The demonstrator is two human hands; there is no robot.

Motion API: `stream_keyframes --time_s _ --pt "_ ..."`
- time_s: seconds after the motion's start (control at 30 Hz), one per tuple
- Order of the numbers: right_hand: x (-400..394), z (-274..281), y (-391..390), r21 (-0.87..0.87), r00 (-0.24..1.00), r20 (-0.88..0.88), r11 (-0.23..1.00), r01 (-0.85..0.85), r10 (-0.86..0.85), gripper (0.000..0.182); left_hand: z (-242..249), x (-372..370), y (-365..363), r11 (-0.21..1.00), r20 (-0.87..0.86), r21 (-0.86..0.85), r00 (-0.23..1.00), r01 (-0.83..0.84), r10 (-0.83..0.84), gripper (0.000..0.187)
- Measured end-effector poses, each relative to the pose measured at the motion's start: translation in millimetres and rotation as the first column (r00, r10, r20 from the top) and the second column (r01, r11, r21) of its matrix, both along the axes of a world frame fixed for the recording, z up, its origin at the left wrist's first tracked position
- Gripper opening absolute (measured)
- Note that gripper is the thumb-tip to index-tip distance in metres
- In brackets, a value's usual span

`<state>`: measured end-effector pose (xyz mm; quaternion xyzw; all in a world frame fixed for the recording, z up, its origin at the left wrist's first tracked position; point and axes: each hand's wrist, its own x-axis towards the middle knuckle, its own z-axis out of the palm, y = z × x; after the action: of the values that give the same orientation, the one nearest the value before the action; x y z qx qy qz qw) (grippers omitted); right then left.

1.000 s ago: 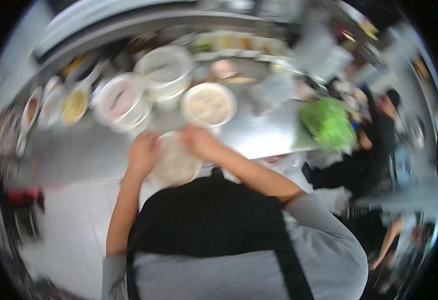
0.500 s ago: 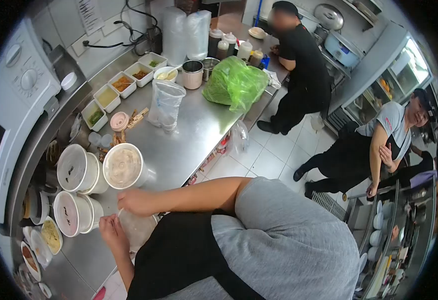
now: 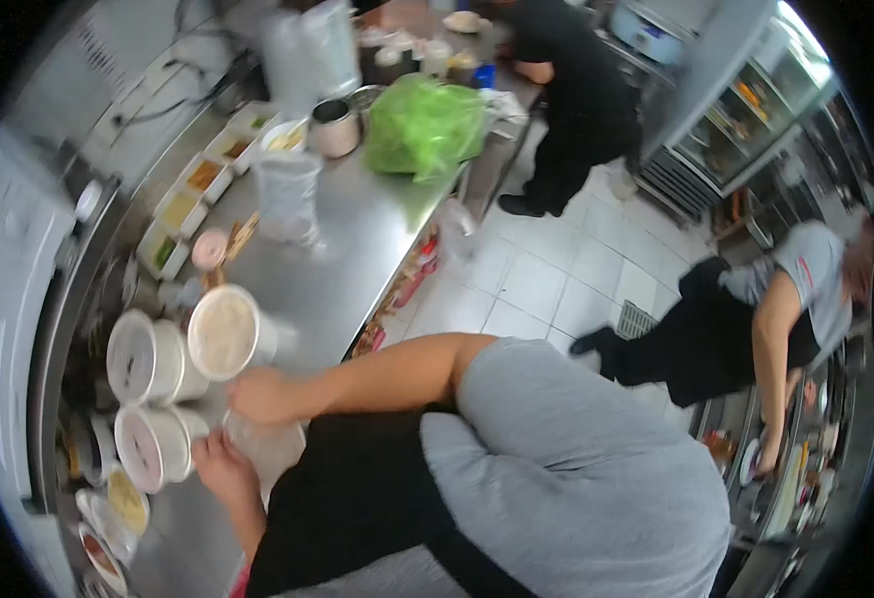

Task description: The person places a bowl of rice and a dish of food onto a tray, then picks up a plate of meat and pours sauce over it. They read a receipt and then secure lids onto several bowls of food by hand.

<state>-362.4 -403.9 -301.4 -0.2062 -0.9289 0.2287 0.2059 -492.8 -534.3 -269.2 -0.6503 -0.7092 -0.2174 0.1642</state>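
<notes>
My left hand (image 3: pixel 219 468) and my right hand (image 3: pixel 259 396) are both closed on a clear plastic bag or container (image 3: pixel 272 447) at the near edge of the steel counter (image 3: pixel 357 249). What is inside it is too blurred to tell. Just beyond my right hand stands an open white tub of pale mixture (image 3: pixel 223 333). Two lidded white tubs (image 3: pixel 144 357) (image 3: pixel 148 447) stand left of it, close to my left hand.
Small bowls of sauce (image 3: pixel 126 501) sit at the counter's near left. Farther along are square condiment trays (image 3: pixel 202 179), a clear bag (image 3: pixel 287 197), a metal pot (image 3: pixel 334 125) and a green bag (image 3: pixel 422 128). Two other people (image 3: pixel 571 95) (image 3: pixel 756 319) stand on the tiled floor (image 3: pixel 546 269).
The view has swung from looking straight down at the counter to looking along it, then drifted. My hands have stayed together on the clear bag by the tubs.
</notes>
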Motion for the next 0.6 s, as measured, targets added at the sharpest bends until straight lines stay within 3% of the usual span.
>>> stream_keyframes --time_s 0.03,0.07,0.1,0.13,0.17,0.2,0.23,0.3,0.37,0.6 --pt "-2.2 -6.0 -4.0 -0.012 1.000 -0.021 1.000 0.001 -0.001 0.016 0.5 3.7 -3.0 0.999 0.052 -0.029 0.998 -0.031 0.032 0.014" --pt "-2.4 -13.9 -3.5 -0.190 0.992 -0.107 0.981 0.047 -0.068 0.017 0.9 7.1 -1.3 0.995 0.099 -0.056 0.992 -0.078 0.084 0.013" --pt "10.9 2.7 -2.4 -0.156 0.997 -0.076 0.988 0.001 -0.013 0.018 2.6 9.4 -3.5 0.997 0.146 -0.031 0.986 -0.076 0.079 0.012" --pt "8.7 6.4 -0.5 -0.131 0.996 0.082 0.991 0.037 -0.026 0.019 -4.1 8.8 -3.1 0.999 0.169 -0.016 0.984 -0.048 0.050 0.010" --pt "10.4 2.3 3.6 -0.054 0.998 0.063 0.998 -0.016 0.019 0.019 -1.4 16.3 -3.0 0.998 0.173 0.009 0.983 -0.065 0.063 0.008" --pt "11.7 -6.1 4.7 -0.027 0.988 -0.149 0.999 -0.033 0.029 0.019 4.0 20.2 -5.0 0.993 0.221 -0.009 0.969 -0.115 0.114 0.007" --pt "12.6 -6.1 9.0 0.103 0.987 -0.123 0.991 -0.091 0.103 0.021 8.8 23.0 -5.1 0.983 0.253 0.059 0.955 -0.174 0.154 0.010" --pt "19.5 14.9 1.3 0.035 0.994 -0.074 0.997 -0.075 0.078 0.017 15.6 21.1 -7.7 0.968 0.338 0.119 0.926 -0.220 0.169 0.012" --pt "19.0 18.4 0.7 0.035 0.994 -0.056 0.995 -0.094 0.095 0.018 4.7 15.9 -9.3 0.974 0.428 0.072 0.889 -0.215 0.165 0.014" --pt "13.7 25.5 -5.6 0.046 0.975 -0.159 0.987 -0.151 0.156 0.026 2.6 22.5 -14.2 0.961 0.174 0.154 0.964 -0.230 0.203 0.005"
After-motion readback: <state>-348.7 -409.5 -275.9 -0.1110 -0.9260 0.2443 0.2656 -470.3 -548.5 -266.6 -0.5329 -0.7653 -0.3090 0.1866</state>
